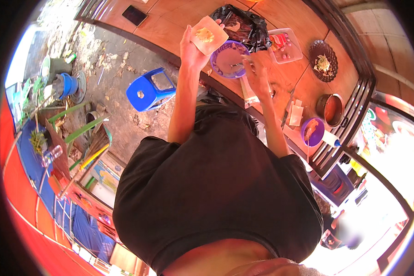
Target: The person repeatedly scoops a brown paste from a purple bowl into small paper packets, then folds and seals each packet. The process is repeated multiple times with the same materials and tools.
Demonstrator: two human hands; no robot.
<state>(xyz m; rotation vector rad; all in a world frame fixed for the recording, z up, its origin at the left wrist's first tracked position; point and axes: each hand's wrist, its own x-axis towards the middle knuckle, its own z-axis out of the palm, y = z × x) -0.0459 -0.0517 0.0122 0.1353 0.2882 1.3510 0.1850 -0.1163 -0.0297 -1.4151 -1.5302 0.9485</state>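
On the palm of my left hand, a thin square wrapper lies flat with a pale, crumbly filling at its centre. My fingers support it from below and along its edges. Just right of it stands a purple bowl of pinkish-grey paste. My right hand is at the bowl's right rim, fingers closed around what looks like a spoon reaching into the paste. The fingers partly hide its handle.
Across the wooden table are a black plastic bag, a clear tub, a brown basket, a pot, a smaller purple bowl, a stack of wrappers and a phone. A blue stool stands left.
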